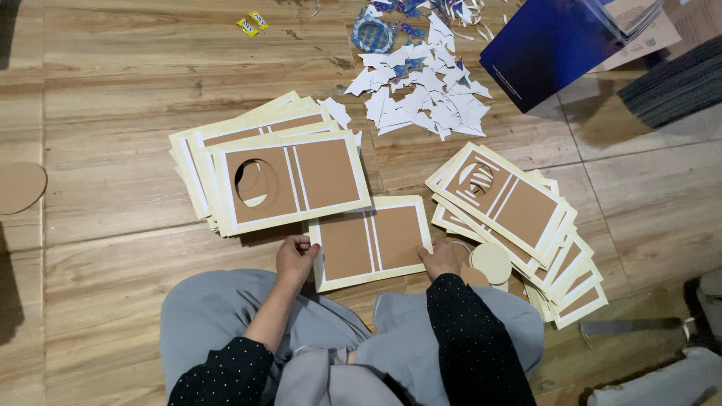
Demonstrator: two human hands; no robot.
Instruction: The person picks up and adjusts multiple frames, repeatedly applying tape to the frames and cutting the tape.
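Note:
A brown card with a cream border and two pale stripes (pixel 370 242) lies on the wooden floor in front of my knees. My left hand (pixel 295 259) pinches its left edge. My right hand (pixel 440 259) grips its right edge. To the upper left lies a stack of like cards (pixel 271 171); its top card has a round hole cut out. To the right a fanned stack of cards (pixel 519 218) shows a round striped cut-out on top. Round cut discs (pixel 490 263) lie beside my right hand.
White and blue paper scraps (pixel 421 83) are heaped at the top middle. A dark blue folder (pixel 553 45) and dark stacked sheets (pixel 673 90) lie at the top right. Two yellow wrappers (pixel 252 22) sit at the top. A brown disc (pixel 19 186) lies at the left edge.

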